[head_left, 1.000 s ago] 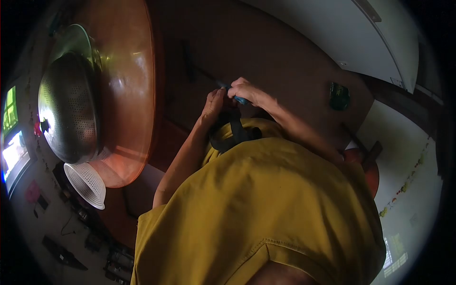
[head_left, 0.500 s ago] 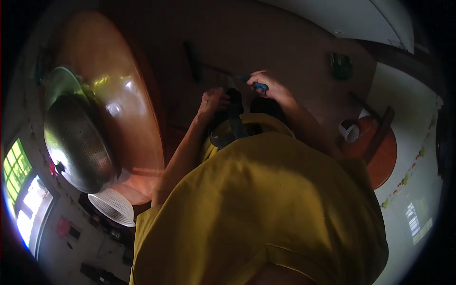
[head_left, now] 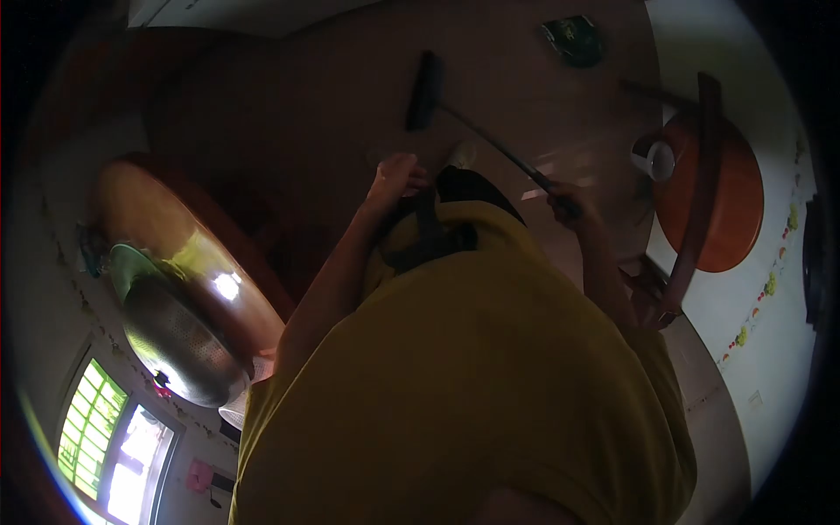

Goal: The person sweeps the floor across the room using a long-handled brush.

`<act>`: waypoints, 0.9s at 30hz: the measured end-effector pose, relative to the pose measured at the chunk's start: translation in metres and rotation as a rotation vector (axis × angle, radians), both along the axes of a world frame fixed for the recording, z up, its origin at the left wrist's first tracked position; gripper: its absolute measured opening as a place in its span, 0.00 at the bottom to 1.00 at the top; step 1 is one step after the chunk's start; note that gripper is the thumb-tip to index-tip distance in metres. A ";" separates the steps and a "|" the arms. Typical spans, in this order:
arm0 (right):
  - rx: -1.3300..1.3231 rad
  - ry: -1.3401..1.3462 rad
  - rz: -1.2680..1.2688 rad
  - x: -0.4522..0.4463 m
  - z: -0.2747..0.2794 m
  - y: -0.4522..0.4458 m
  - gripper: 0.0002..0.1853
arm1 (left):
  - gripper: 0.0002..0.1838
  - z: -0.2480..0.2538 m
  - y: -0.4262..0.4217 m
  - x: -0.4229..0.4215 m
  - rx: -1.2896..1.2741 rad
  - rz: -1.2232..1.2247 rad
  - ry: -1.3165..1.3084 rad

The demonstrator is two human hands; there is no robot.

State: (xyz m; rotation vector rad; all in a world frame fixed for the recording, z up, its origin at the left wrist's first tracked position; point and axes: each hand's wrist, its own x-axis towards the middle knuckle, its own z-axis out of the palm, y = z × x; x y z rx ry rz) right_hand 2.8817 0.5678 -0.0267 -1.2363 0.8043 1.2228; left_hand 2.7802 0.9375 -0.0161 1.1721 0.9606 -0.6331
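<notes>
My right hand (head_left: 573,206) is wrapped round the handle end of a long-handled broom (head_left: 494,144). Its dark, bar-shaped head (head_left: 424,92) rests out on the floor ahead of me, left of the hand. In front of my body, my left hand (head_left: 398,179) has its fingers curled in. It is close to a dark strap (head_left: 427,219) at my waist; whether it grips anything is hidden in the shadow.
On my left a shiny brown table (head_left: 188,210) bears a metal colander (head_left: 179,337). To the right stand a round reddish stool (head_left: 735,201) and a white cup (head_left: 654,159). A green container (head_left: 573,41) is on the floor farther ahead.
My right hand has moved right and away from the left hand, with the broom handle now slanting across the floor. My view has turned, so the table and stool appear shifted.
</notes>
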 end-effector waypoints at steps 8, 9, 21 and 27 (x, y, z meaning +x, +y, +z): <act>-0.040 -0.014 -0.270 -0.058 0.036 -0.093 0.07 | 0.20 0.004 -0.055 0.031 0.005 -0.115 0.027; -0.039 0.035 -0.241 -0.060 0.041 -0.090 0.06 | 0.19 0.002 -0.059 0.034 0.006 -0.126 0.026; 0.172 -0.510 0.020 -0.029 0.049 0.035 0.10 | 0.21 0.004 -0.046 0.023 0.038 -0.298 0.035; 0.252 -0.190 -0.409 0.045 -0.013 0.100 0.08 | 0.20 0.018 -0.004 0.006 0.124 -0.240 0.031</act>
